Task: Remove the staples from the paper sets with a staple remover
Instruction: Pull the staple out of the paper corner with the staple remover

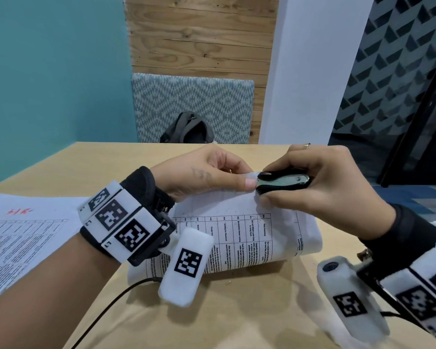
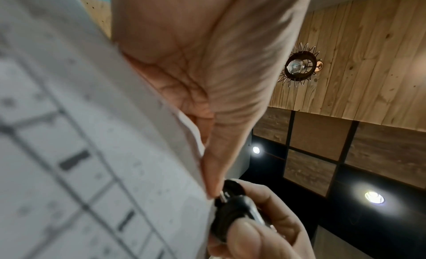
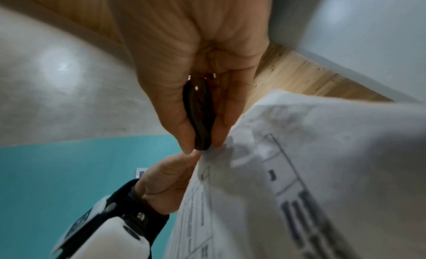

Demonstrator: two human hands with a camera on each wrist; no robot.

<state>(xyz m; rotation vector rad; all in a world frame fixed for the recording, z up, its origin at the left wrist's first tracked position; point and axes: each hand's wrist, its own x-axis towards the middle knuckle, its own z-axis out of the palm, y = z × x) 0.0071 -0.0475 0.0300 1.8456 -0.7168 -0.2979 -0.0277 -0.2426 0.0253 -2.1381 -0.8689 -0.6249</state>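
Squeezing the staple remover (image 1: 282,181) between right thumb and fingers, right hand (image 1: 325,187) curled round its black body, nose set against the raised corner of the paper set (image 1: 239,230). Pinching that same corner with the left hand (image 1: 202,172), thumb on top, thumbnail right at the nose of the tool. Holding the far end of the sheets off the table (image 1: 237,311) while the near end rests on it.

Staple itself not visible in any view; hidden where tool and thumb meet, so cannot tell whether the claws have it yet. From the left wrist view, a small metal tip showing at the remover (image 2: 232,206), pressed to the paper edge.

To do this step well, probably: keep the left pinch close to the corner so the sheets stay flat and taut; slide the claws fully under the staple before squeezing; squeeze slowly and pull straight away from the page, not sideways, or the corner may tear. Thin paper, already creased at that corner, so likely to rip under a jerk. Mind the left thumb, very near the claws.

Around: light wooden table, a second printed sheet (image 1: 18,238) with red handwriting lying flat at the left, well apart from the hands. Black cable (image 1: 116,303) trailing across the tabletop. Beyond the far edge, a dark backpack (image 1: 186,129) against a patterned cushion (image 1: 191,96), teal wall, wooden planks, white pillar.
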